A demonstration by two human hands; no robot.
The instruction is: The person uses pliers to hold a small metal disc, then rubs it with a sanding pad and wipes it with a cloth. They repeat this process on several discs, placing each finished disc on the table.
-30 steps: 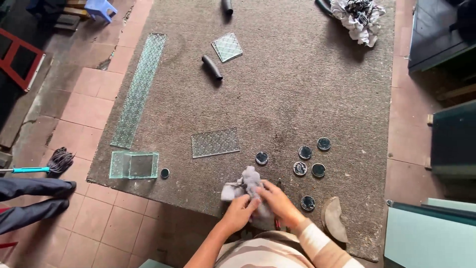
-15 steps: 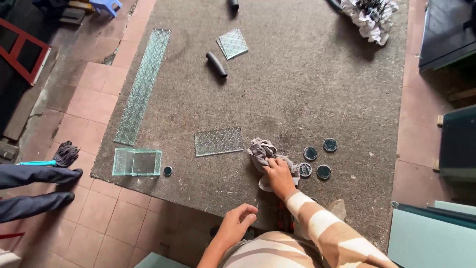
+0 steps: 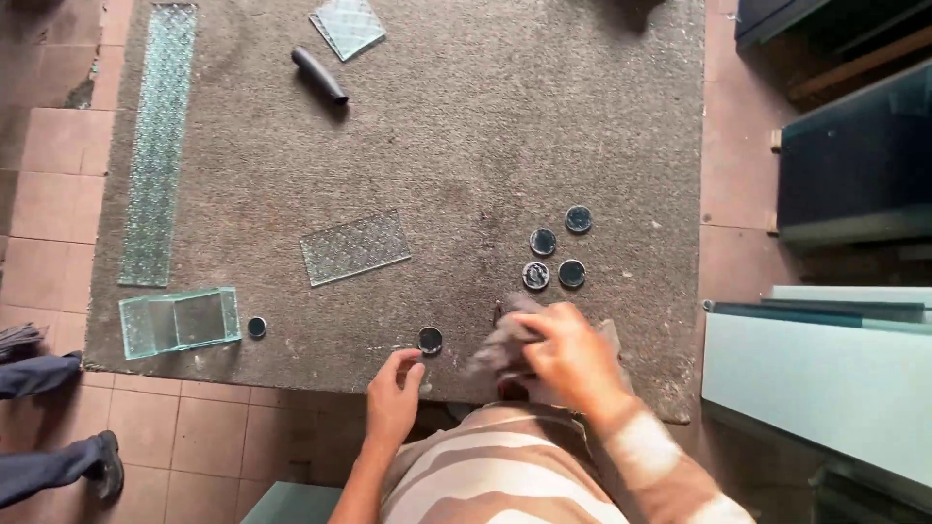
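Clutching a grey rag (image 3: 505, 347), right hand (image 3: 573, 357) blurs at the mat's (image 3: 485, 146) near edge | left hand (image 3: 393, 396), loosely curled and empty, nears a dark disc (image 3: 430, 340) | risk (likely): rag sweeping discs off.

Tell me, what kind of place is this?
Probably a small glass workshop. Cut pieces of patterned glass lie on a carpet-covered table, a long glass strip runs along its edge, and large glass sheets lean at the side. Small round discs sit near the hands.

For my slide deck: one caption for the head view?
Right hand presses a grey rag on the carpet; left hand reaches by a dark round disc.
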